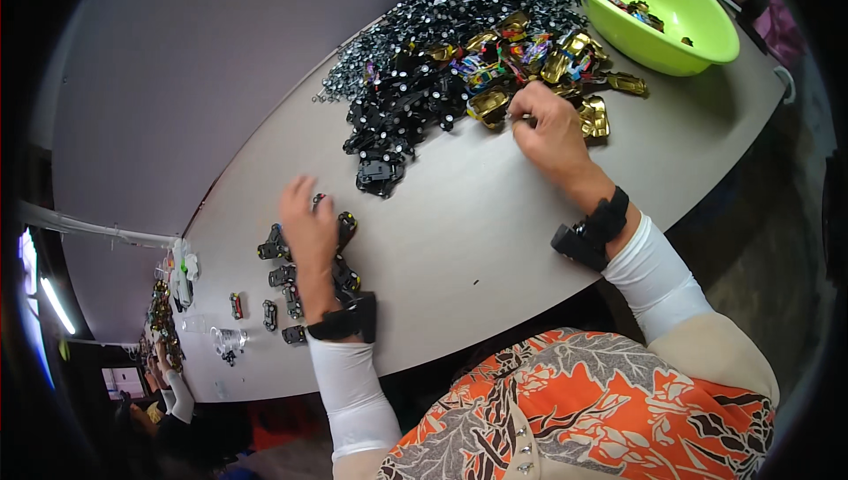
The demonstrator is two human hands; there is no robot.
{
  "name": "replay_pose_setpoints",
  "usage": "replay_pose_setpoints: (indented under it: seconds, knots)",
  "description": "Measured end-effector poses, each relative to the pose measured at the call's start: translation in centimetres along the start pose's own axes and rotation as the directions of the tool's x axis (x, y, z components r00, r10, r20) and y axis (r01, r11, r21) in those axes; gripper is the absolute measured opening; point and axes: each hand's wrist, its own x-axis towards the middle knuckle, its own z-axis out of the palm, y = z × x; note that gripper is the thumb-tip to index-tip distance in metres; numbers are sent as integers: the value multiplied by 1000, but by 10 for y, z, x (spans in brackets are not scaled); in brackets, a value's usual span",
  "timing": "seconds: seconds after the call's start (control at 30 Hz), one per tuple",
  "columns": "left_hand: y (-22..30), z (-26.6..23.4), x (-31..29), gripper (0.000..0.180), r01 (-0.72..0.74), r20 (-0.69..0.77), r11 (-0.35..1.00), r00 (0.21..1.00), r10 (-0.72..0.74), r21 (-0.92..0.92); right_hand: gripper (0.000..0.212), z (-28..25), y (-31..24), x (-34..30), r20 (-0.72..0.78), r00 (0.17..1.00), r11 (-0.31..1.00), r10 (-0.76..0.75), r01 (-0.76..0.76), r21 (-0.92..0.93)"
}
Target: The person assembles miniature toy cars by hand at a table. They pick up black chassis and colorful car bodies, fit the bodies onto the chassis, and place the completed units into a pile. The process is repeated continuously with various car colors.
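My left hand (pixel 309 224) hovers over a cluster of small toy cars at the left of the table, slightly blurred, its thumb and fingers apart. A dark toy car (pixel 347 229) lies beside it, and another toy car (pixel 274 242) sits on its other side. My right hand (pixel 549 127) is closed in a pinch beside a gold toy car body (pixel 488 107); something small and dark shows at its fingertips, too hidden to name. Another gold car body (pixel 594 118) lies just right of that hand. Black car bases (pixel 380 171) are heaped between my hands.
A large pile of small black parts with pale wheels (pixel 459 3) covers the table's far side. At the far right stands a green basin (pixel 658 25) with colourful pieces inside. A clear plastic container (pixel 228 340) is at the left, and another person's arm (pixel 177 392) shows beyond.
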Motion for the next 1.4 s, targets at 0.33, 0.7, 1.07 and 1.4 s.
replay_pose_setpoints:
  seconds: [0.33,0.7,1.07,1.4]
  knots:
    - [59,46,3,26,11,111,999,994,-6,-37,14,-6,8,-3,90,995,906,37,5,-424]
    - [100,37,-39,15,642,672,-243,738,-62,-728,10,26,-36,-30,287,955,983,-73,19,184]
    - [99,47,-46,24,558,612,-311,783,-109,-769,19,20,-50,-28,630,733,554,255,-645,527]
    - [103,52,-51,23,530,592,-316,792,-145,-787,20,21,-44,-29,779,576,367,249,-800,474]
